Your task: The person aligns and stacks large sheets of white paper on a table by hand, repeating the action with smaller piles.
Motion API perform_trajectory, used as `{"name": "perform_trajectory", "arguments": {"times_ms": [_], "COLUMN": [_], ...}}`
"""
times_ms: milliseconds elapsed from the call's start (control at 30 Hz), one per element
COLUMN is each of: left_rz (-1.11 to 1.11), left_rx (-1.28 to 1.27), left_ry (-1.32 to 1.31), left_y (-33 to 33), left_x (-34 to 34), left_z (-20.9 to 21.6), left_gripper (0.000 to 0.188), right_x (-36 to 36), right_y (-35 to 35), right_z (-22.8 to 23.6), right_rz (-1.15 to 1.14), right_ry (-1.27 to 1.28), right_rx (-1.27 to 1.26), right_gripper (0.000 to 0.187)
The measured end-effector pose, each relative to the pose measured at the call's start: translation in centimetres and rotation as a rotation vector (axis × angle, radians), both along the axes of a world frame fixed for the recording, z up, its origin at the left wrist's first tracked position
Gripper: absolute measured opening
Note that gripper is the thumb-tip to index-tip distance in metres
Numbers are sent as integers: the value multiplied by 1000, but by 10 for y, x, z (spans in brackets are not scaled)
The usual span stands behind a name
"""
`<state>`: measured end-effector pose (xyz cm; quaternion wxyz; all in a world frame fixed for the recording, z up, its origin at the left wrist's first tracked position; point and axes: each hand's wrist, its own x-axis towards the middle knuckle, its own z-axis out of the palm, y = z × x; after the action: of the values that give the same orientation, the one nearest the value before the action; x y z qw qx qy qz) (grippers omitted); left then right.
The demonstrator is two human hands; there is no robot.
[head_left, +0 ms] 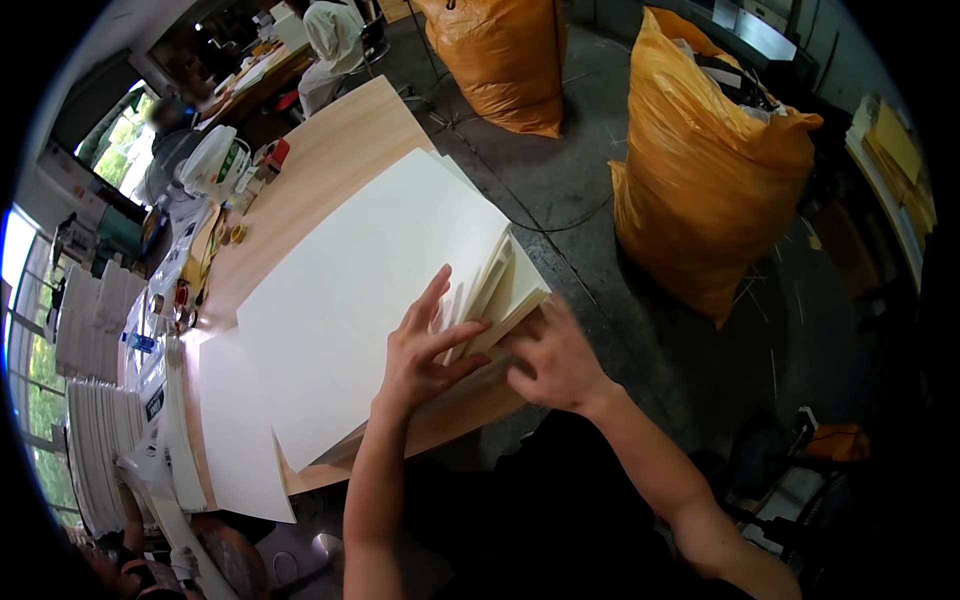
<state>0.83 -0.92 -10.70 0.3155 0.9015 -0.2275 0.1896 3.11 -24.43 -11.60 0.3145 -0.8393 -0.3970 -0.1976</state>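
Observation:
A broad stack of large white paper sheets (365, 270) lies across the wooden table in front of me. At its near right corner several sheets are lifted and curl up, so their fanned edges (490, 285) show. My left hand (425, 350) rests against these raised sheets with its fingers spread apart. Beside the corner, at the table's right edge, is my right hand (555, 360); motion smears its fingers, and whether they pinch any paper cannot be made out. More white sheets (240, 430) lie at the left, overhanging the near edge of the table.
Two large orange sacks (710, 170) stand on the dark floor to the right and far side. Along the left are a white bucket (212, 160), tape rolls (238, 233) and tall paper stacks (100, 440). Other people sit at the far left and near left. The wooden table (365, 120) extends away.

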Motion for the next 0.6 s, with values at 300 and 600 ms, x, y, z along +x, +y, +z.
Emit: {"name": "perform_trajectory", "arguments": {"times_ms": [300, 600], "left_rz": [218, 1307], "left_rx": [716, 532], "left_ry": [-29, -365], "left_y": [-1, 142], "left_x": [-57, -224], "left_z": [0, -45], "left_gripper": [73, 24], "right_x": [2, -8], "right_y": [8, 17], "right_z": [-2, -15], "right_rz": [202, 169], "right_ry": [675, 480], "right_rx": [-245, -190], "right_gripper": [49, 53]}}
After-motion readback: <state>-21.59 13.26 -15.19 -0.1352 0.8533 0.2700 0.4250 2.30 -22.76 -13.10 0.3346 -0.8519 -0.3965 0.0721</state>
